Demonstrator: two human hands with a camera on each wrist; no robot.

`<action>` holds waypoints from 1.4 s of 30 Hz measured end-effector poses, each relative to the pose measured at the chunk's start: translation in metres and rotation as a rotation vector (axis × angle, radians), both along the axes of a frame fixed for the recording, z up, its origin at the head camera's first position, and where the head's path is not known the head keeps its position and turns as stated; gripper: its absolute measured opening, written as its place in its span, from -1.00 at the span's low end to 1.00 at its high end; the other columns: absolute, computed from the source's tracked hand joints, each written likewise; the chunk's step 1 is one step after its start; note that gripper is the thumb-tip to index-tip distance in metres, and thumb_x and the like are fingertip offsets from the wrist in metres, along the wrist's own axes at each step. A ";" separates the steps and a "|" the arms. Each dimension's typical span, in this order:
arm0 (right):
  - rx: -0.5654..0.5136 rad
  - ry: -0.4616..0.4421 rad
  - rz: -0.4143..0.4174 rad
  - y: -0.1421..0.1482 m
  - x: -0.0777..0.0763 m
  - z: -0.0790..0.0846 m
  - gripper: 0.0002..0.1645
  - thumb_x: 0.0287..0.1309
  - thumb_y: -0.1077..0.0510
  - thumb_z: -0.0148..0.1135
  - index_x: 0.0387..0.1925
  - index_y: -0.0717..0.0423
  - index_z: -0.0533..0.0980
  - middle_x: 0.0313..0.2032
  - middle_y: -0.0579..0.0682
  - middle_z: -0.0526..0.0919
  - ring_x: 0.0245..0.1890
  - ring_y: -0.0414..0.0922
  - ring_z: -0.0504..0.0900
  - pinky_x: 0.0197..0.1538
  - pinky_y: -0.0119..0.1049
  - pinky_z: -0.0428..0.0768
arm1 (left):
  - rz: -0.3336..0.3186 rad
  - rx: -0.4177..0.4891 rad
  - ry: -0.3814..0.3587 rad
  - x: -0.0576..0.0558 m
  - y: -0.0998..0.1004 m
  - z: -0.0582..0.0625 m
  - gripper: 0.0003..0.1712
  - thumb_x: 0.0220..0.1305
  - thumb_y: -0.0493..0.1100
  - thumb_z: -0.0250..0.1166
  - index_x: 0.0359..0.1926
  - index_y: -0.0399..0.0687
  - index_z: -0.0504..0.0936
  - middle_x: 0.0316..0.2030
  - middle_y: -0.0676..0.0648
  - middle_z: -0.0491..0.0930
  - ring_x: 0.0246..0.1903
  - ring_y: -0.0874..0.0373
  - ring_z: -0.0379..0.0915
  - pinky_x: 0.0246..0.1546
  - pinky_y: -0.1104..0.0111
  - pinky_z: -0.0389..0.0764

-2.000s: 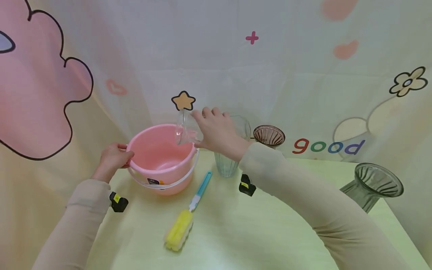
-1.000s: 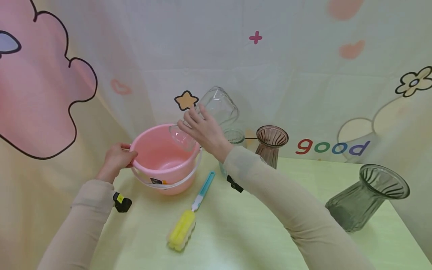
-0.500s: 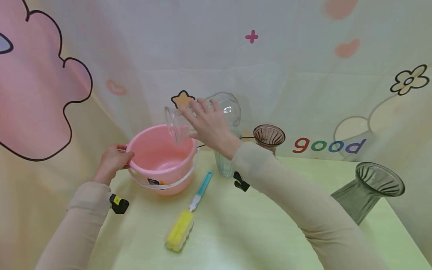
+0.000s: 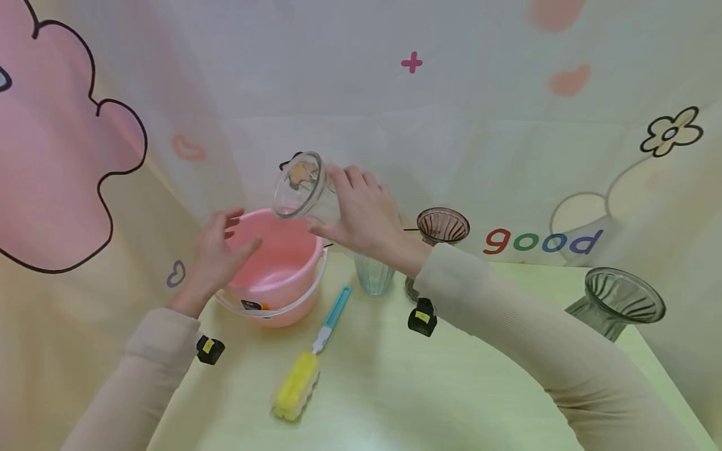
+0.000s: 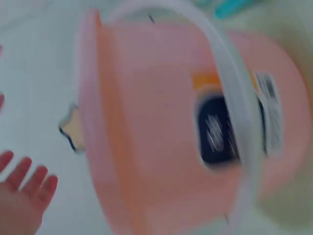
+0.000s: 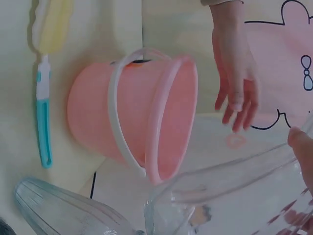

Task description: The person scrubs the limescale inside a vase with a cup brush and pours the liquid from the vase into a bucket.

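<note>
My right hand (image 4: 369, 213) grips a clear glass vase (image 4: 329, 207) by its neck, thumb below and fingers over the top. The vase is tilted, its wide rim facing left above the pink bucket (image 4: 282, 300). In the right wrist view the clear vase (image 6: 220, 196) fills the lower right. My left hand (image 4: 217, 257) holds nothing; its fingers are spread beside the bucket's left rim, overlapping it in the head view. The right wrist view shows the left hand (image 6: 237, 78) apart from the bucket (image 6: 117, 107). The bucket stands upright, its white handle hanging down in front.
A bottle brush (image 4: 296, 385) with a yellow sponge head and blue handle lies before the bucket. A bluish ribbed glass vase (image 4: 375, 275) stands behind my right forearm, a brown one (image 4: 442, 227) to its right. A grey-green vase (image 4: 623, 300) is at the far right. A printed curtain (image 4: 479, 125) hangs behind.
The left hand has let go of the bucket's rim and moved right and up, fingers opening. The clear vase, earlier tipped mouth-down over the bucket, has its rim raised.
</note>
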State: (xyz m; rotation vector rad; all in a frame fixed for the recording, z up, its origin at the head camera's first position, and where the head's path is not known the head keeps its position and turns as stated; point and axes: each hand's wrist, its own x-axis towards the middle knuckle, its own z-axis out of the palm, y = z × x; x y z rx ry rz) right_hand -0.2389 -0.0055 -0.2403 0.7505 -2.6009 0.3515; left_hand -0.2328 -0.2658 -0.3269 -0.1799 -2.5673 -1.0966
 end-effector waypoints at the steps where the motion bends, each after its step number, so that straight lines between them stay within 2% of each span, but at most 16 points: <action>1: -0.024 -0.023 0.016 0.002 0.001 -0.001 0.07 -0.11 -0.43 0.19 0.32 0.04 0.11 0.10 0.03 0.39 0.08 -0.02 0.36 0.04 -0.13 0.40 | -0.081 0.025 0.010 0.001 0.009 0.001 -0.22 0.13 -0.07 0.30 0.30 -0.15 0.15 0.25 -0.22 0.23 0.20 -0.18 0.21 0.13 0.01 0.32; 4: -0.124 -0.091 0.085 0.010 0.004 -0.004 0.02 -0.12 -0.33 0.28 0.29 0.04 0.15 0.11 0.00 0.40 0.10 -0.06 0.38 0.09 -0.17 0.40 | -0.297 0.112 -0.038 0.008 0.039 0.003 -0.07 0.07 -0.10 0.35 0.37 0.01 0.01 0.31 -0.13 0.15 0.28 -0.10 0.13 0.22 0.05 0.24; 6: -0.205 -0.130 0.138 0.015 0.006 -0.007 -0.02 -0.14 -0.28 0.33 0.26 0.03 0.19 0.11 -0.02 0.41 0.09 -0.10 0.39 0.08 -0.21 0.42 | -0.406 0.157 -0.074 0.012 0.058 0.003 0.01 0.05 -0.11 0.37 0.39 0.11 -0.07 0.34 -0.09 0.10 0.31 -0.07 0.07 0.25 0.04 0.19; 8: -0.293 -0.160 0.202 0.020 0.007 -0.012 -0.04 -0.16 -0.23 0.37 0.25 0.01 0.21 0.11 -0.05 0.42 0.07 -0.14 0.41 0.06 -0.23 0.44 | -0.482 0.196 -0.099 0.016 0.075 0.002 0.09 0.02 -0.11 0.40 0.40 0.26 -0.16 0.36 0.00 0.05 0.33 -0.01 0.05 0.26 0.03 0.17; 11: -0.401 -0.210 0.289 0.027 0.009 -0.023 -0.05 -0.18 -0.16 0.42 0.23 0.01 0.20 0.05 -0.04 0.45 0.05 -0.16 0.43 0.05 -0.20 0.46 | -0.551 0.240 -0.112 0.021 0.095 -0.002 0.13 -0.01 -0.13 0.42 0.39 0.38 -0.18 0.37 0.12 0.00 0.34 0.07 0.01 0.26 0.00 0.15; 13: -0.446 -0.250 0.332 0.031 0.010 -0.033 -0.03 -0.17 -0.12 0.44 0.25 0.00 0.17 0.04 -0.03 0.47 0.07 -0.14 0.43 0.08 -0.16 0.45 | -0.560 0.270 -0.129 0.026 0.106 -0.002 0.13 -0.02 -0.16 0.42 0.39 0.36 -0.16 0.36 0.15 0.01 0.33 0.10 0.01 0.25 -0.02 0.14; 14: -0.461 -0.277 0.346 0.033 0.011 -0.039 -0.03 -0.17 -0.10 0.44 0.25 -0.01 0.16 0.03 -0.02 0.47 0.09 -0.12 0.43 0.10 -0.11 0.43 | -0.558 0.273 -0.132 0.030 0.110 -0.001 0.11 -0.02 -0.19 0.42 0.39 0.29 -0.13 0.36 0.12 0.02 0.33 0.08 0.01 0.24 -0.03 0.14; 16: -0.475 -0.323 0.350 0.038 0.012 -0.051 -0.03 -0.15 -0.09 0.43 0.27 -0.06 0.14 0.05 -0.03 0.47 0.12 -0.12 0.42 0.13 -0.08 0.41 | -0.546 0.279 -0.124 0.034 0.117 -0.006 0.07 -0.02 -0.20 0.42 0.39 0.20 -0.08 0.34 0.08 0.08 0.30 0.07 0.04 0.21 -0.08 0.16; 18: -0.495 -0.365 0.339 0.044 0.014 -0.064 -0.03 -0.14 -0.09 0.42 0.29 -0.11 0.12 0.08 -0.04 0.46 0.14 -0.13 0.41 0.15 -0.04 0.38 | -0.539 0.255 -0.087 0.033 0.123 -0.016 0.08 -0.05 -0.18 0.44 0.38 0.15 -0.05 0.32 0.01 0.11 0.29 0.05 0.08 0.17 -0.09 0.22; 21: -0.519 -0.407 0.301 0.054 0.018 -0.084 -0.03 -0.14 -0.08 0.42 0.29 -0.18 0.12 0.12 -0.09 0.44 0.17 -0.15 0.39 0.17 -0.01 0.35 | -0.529 0.208 -0.045 0.028 0.130 -0.040 0.09 -0.10 -0.11 0.47 0.37 0.19 -0.03 0.29 0.01 0.17 0.24 0.07 0.15 0.09 -0.06 0.34; 23: -0.532 -0.430 0.271 0.061 0.019 -0.097 -0.05 -0.13 -0.07 0.42 0.29 -0.22 0.13 0.14 -0.09 0.44 0.18 -0.14 0.39 0.18 0.02 0.35 | -0.540 0.210 -0.052 0.025 0.136 -0.054 0.09 -0.12 -0.09 0.49 0.35 0.20 0.00 0.26 0.02 0.22 0.22 0.09 0.20 0.07 -0.01 0.39; 28: -0.563 -0.474 0.231 0.082 0.021 -0.126 -0.05 -0.11 -0.04 0.42 0.29 -0.28 0.11 0.18 -0.05 0.42 0.20 -0.07 0.38 0.16 0.06 0.36 | -0.521 0.192 -0.070 0.022 0.156 -0.078 0.07 -0.19 -0.03 0.52 0.33 0.18 0.09 0.22 0.09 0.29 0.20 0.15 0.24 0.14 0.12 0.36; 32: -0.607 -0.483 0.198 0.104 0.020 -0.147 -0.06 -0.11 -0.03 0.42 0.29 -0.21 0.13 0.20 -0.02 0.38 0.23 -0.06 0.34 0.17 0.09 0.33 | -0.492 0.142 -0.059 0.016 0.176 -0.095 0.06 -0.25 0.00 0.54 0.30 0.13 0.15 0.20 0.04 0.32 0.21 0.13 0.23 0.14 0.13 0.35; 36: -0.655 -0.500 0.159 0.126 0.019 -0.166 -0.08 -0.12 0.02 0.44 0.26 -0.14 0.17 0.18 0.01 0.39 0.20 -0.04 0.36 0.14 0.09 0.35 | -0.537 0.131 -0.094 0.009 0.199 -0.111 0.06 -0.22 0.04 0.52 0.31 0.08 0.14 0.22 0.04 0.31 0.22 0.12 0.22 0.14 0.14 0.36; 42: -0.637 -0.464 0.058 0.160 0.018 -0.181 -0.10 -0.13 0.05 0.44 0.25 -0.13 0.19 0.14 0.04 0.41 0.15 0.01 0.39 0.08 0.09 0.39 | -0.567 0.103 -0.182 -0.001 0.233 -0.122 0.09 -0.18 0.07 0.50 0.35 0.18 0.08 0.24 0.07 0.29 0.23 0.11 0.24 0.13 0.14 0.37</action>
